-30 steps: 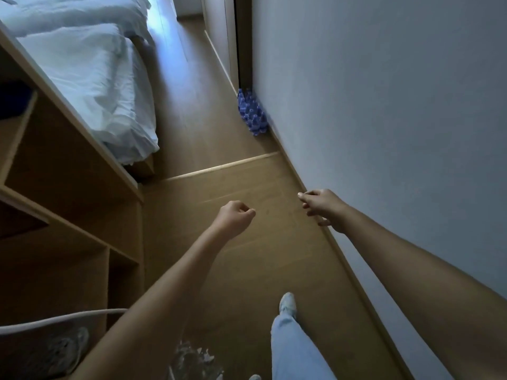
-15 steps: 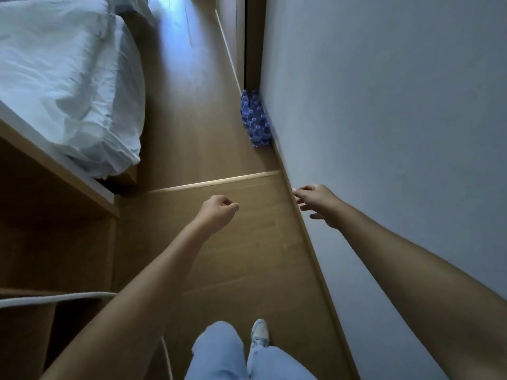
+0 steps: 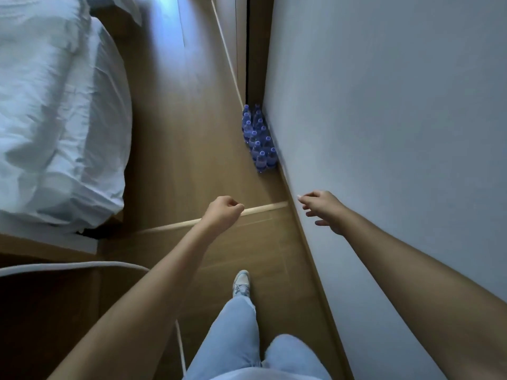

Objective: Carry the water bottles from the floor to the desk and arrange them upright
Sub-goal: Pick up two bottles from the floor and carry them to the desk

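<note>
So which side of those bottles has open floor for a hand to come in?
The water bottles stand packed in a tight cluster against the wall, so that side is shut. Bare wooden floor runs between them and the bed, and more lies in front, before the left hand and right hand.

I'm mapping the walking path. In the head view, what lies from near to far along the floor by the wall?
Sneaker → raised floor strip → pack of water bottles standing upright against the wall → dark door gap.
</note>
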